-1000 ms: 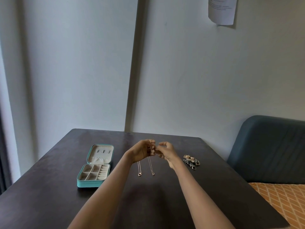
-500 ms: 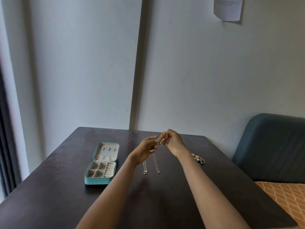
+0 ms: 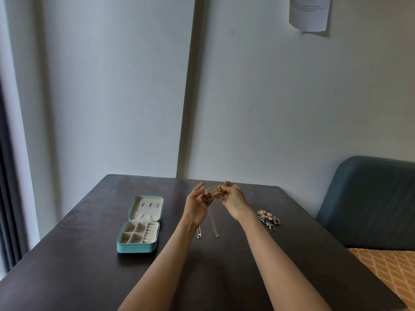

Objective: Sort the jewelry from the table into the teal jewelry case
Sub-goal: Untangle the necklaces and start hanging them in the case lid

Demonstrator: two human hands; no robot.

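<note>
Your left hand [image 3: 197, 204] and right hand [image 3: 233, 202] pinch tangled gold necklaces [image 3: 213, 192] above the desk [image 3: 89, 265], right of the open teal jewelry case [image 3: 139, 230]. More jewelry [image 3: 268, 217] lies farther right of the case.

Dark table [image 3: 89, 277]: teal case [image 3: 138, 234], jewelry pile [image 3: 268, 217]

I count one open teal jewelry case with a cream lining [image 3: 137, 249] on the one dark table [image 3: 67, 265]. Two thin gold chains hang between my fingers, each ending in one small pendant [image 3: 199, 236] [image 3: 217, 235]. One heap of mixed jewelry [image 3: 268, 218] lies apart; its pieces are too small to count.
</note>
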